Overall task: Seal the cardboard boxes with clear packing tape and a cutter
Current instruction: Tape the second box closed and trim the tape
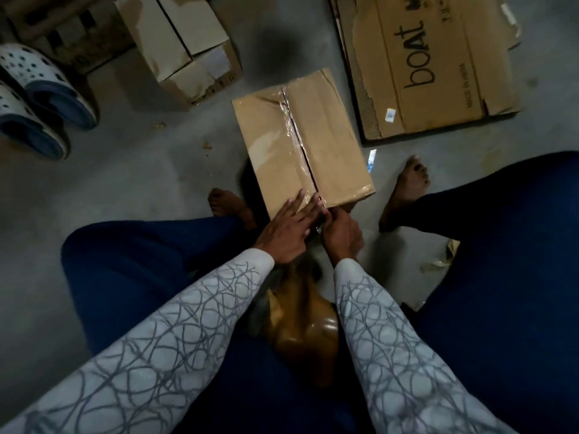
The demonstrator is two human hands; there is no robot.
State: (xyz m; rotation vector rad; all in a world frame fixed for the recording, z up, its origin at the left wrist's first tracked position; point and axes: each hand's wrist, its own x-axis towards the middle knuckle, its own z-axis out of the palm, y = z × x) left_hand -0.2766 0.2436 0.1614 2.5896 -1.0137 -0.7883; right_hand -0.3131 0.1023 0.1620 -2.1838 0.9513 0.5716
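A closed brown cardboard box (326, 142) stands on the floor between my bare feet. A strip of clear packing tape (294, 130) runs along its centre seam. My left hand (288, 230) lies flat with straight fingers on the box's near edge, just left of the seam. My right hand (340, 234) is curled at the near end of the seam, fingertips pinched on something small and dark there. I cannot tell whether it is the tape end or the cutter. A brown, shiny tape roll (300, 321) lies low between my forearms.
A second, partly open cardboard box (188, 45) stands at the back left. A flattened carton printed "boat" (438, 64) lies at the back right. A pair of spotted slippers (40, 98) sits at the left. Scraps of paper (441, 255) lie by my right leg.
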